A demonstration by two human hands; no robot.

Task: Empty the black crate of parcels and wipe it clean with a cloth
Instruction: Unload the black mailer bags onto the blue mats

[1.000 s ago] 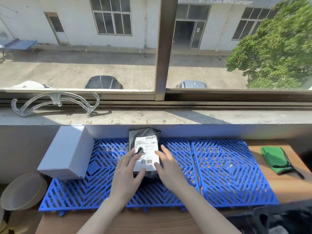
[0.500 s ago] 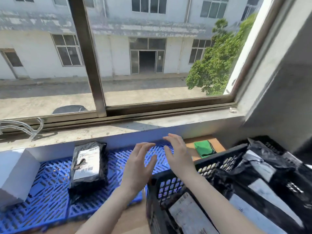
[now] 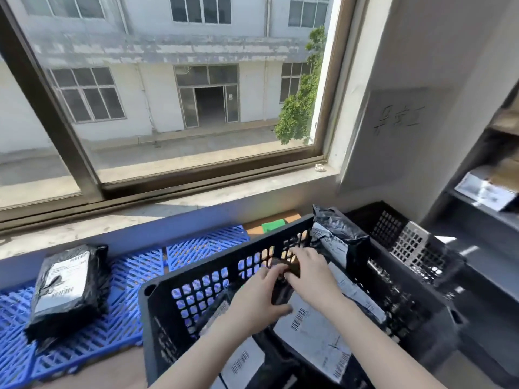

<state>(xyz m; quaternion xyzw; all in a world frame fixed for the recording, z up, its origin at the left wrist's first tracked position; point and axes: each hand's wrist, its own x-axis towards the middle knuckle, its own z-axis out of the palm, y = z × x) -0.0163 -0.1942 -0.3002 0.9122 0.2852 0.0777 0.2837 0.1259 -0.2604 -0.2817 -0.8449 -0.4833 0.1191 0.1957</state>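
Hands: left hand (image 3: 257,300) and right hand (image 3: 310,272), now inside the black perforated plastic crate (image 3: 196,272), both grasp a black plastic-wrapped parcel (image 3: 279,294).
Change: labelled black parcel (image 3: 67,287) released on blue lattice mat (image 3: 126,313), to their left.
Meaning: I judge several parcels remain.

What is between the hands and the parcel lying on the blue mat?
In the head view: the wall of the black crate and bare blue mat lie between that parcel and the left hand and right hand.

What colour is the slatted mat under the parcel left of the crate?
The mat is blue, head view.
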